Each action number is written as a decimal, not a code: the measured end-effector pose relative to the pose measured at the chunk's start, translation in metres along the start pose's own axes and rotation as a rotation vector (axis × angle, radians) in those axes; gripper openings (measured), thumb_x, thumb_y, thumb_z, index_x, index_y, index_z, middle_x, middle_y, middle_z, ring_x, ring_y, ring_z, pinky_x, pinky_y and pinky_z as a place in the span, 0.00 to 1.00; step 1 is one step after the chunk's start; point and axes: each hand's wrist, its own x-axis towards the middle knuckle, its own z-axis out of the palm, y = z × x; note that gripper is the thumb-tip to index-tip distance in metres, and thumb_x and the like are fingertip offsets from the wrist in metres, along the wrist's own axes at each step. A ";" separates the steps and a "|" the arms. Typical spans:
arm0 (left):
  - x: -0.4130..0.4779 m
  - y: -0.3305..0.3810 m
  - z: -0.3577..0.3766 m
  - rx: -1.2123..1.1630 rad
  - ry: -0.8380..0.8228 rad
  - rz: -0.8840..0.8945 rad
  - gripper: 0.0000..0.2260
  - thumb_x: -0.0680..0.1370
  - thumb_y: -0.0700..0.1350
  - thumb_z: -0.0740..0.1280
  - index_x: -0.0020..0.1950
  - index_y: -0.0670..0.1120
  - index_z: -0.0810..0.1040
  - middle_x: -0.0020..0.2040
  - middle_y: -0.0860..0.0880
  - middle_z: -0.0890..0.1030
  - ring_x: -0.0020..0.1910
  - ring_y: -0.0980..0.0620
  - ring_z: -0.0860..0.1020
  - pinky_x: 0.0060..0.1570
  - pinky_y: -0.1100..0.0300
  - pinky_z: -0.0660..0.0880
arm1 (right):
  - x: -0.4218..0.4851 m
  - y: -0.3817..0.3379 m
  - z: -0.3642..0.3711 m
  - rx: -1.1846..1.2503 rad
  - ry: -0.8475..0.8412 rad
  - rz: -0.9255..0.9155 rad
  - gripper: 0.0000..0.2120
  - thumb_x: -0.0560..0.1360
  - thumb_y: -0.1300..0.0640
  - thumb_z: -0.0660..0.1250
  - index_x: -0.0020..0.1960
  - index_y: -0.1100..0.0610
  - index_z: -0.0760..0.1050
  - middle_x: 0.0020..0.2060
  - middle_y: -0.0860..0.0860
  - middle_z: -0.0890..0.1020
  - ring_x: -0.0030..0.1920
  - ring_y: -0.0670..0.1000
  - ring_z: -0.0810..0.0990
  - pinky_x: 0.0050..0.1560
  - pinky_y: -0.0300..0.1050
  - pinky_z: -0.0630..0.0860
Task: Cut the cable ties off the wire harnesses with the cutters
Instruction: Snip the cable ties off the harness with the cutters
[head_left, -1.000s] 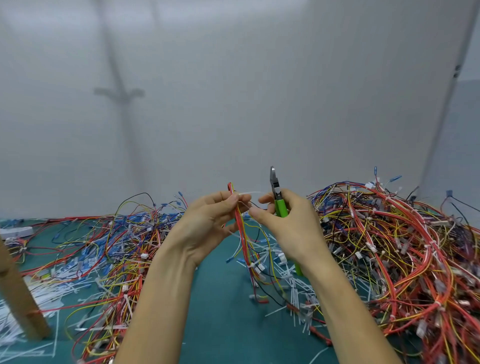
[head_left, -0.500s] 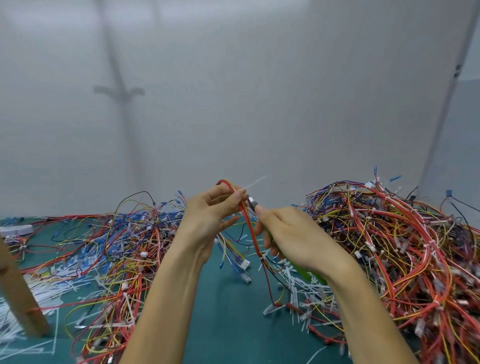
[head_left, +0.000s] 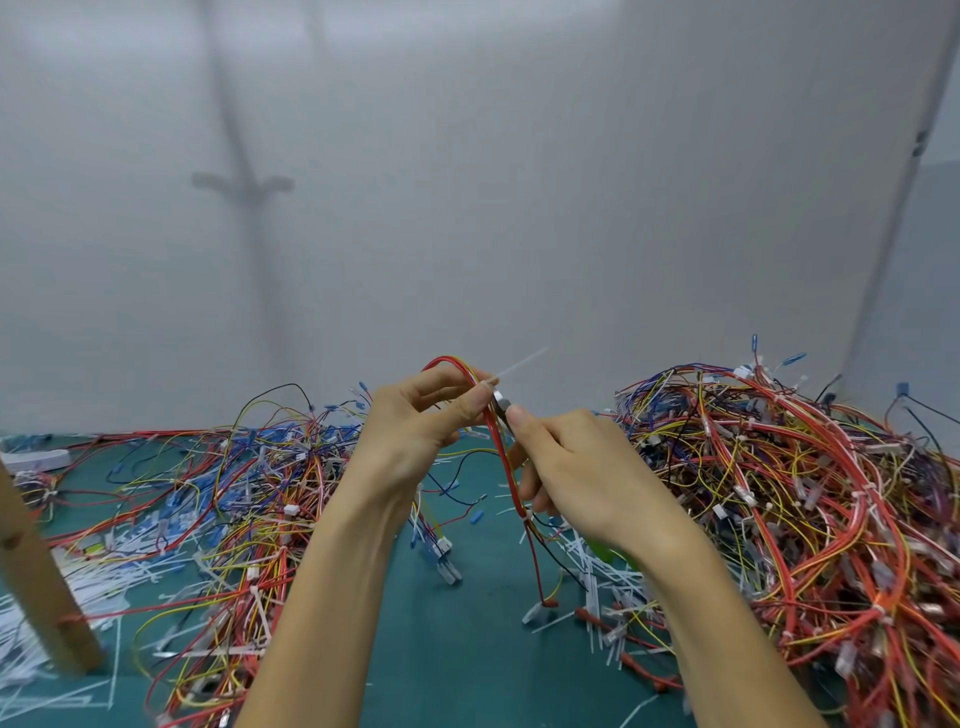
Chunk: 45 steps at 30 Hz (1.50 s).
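My left hand (head_left: 415, 431) pinches the looped top of a red and yellow wire harness (head_left: 506, 467) held up over the table. A white cable tie (head_left: 517, 364) sticks out up and to the right from the loop. My right hand (head_left: 576, 467) grips the cutters (head_left: 503, 404); their metal jaws sit at the base of the tie, right beside my left thumb. The green handles (head_left: 605, 550) show only as a sliver under my right wrist. A second white tie (head_left: 527, 517) wraps the harness lower down.
A big tangled pile of harnesses (head_left: 779, 493) fills the right side of the green mat (head_left: 467, 649). A flatter spread of wires (head_left: 218, 493) lies at the left. Cut white ties (head_left: 597, 577) litter the middle. A wooden post (head_left: 36, 566) stands at the left edge.
The cutters swung down from upright, and their jaws have come to the tie at the harness loop. The harness has risen slightly and its lower ends dangle free.
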 end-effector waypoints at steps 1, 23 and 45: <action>0.000 0.000 0.000 0.007 -0.004 0.008 0.08 0.65 0.55 0.73 0.42 0.56 0.86 0.39 0.53 0.85 0.40 0.59 0.82 0.42 0.59 0.70 | 0.000 0.000 0.000 -0.004 0.008 -0.006 0.32 0.81 0.40 0.52 0.35 0.61 0.79 0.30 0.52 0.84 0.31 0.50 0.81 0.45 0.53 0.79; 0.002 -0.005 -0.006 0.100 -0.088 0.056 0.10 0.70 0.53 0.71 0.50 0.53 0.85 0.47 0.57 0.85 0.42 0.61 0.80 0.41 0.66 0.71 | -0.001 -0.003 -0.001 0.027 0.045 -0.014 0.29 0.82 0.42 0.53 0.33 0.58 0.79 0.28 0.56 0.81 0.30 0.53 0.80 0.43 0.58 0.79; 0.006 -0.007 -0.014 -0.042 0.107 -0.124 0.07 0.76 0.46 0.71 0.53 0.52 0.85 0.40 0.57 0.84 0.40 0.59 0.80 0.40 0.64 0.76 | 0.005 0.004 -0.002 0.235 0.063 0.039 0.27 0.80 0.38 0.56 0.36 0.56 0.80 0.27 0.50 0.81 0.25 0.46 0.77 0.37 0.47 0.77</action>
